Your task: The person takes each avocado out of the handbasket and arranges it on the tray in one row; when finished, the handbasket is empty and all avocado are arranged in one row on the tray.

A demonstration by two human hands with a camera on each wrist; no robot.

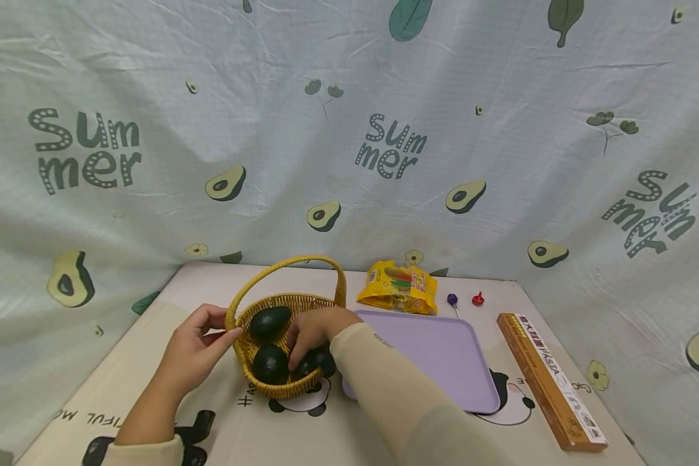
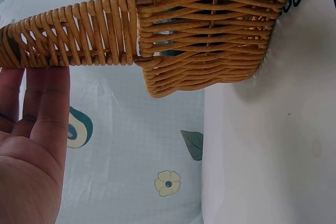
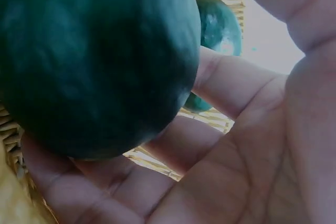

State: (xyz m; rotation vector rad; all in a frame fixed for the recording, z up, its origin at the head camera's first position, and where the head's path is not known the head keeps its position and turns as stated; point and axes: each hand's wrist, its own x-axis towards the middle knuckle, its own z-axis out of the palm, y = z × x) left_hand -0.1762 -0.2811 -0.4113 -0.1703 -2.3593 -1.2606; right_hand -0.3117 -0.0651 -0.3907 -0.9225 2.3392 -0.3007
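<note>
1. Left arm, slanting up from the lower edge, sleeve stopping short and leaving the forearm bare!
2. Left hand in a pinching hold, thumb set opposite the fingers!
3. And the right arm, reaching in diagonally across the body's front, covered down to the wrist!
4. Right hand, back uppermost, fingers pointing down, curled in a cupped grip with gaps between them!

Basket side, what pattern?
Basket side: woven strands with small gaps, clearest in the left wrist view.

Yellow packet near purple lollipop
</note>
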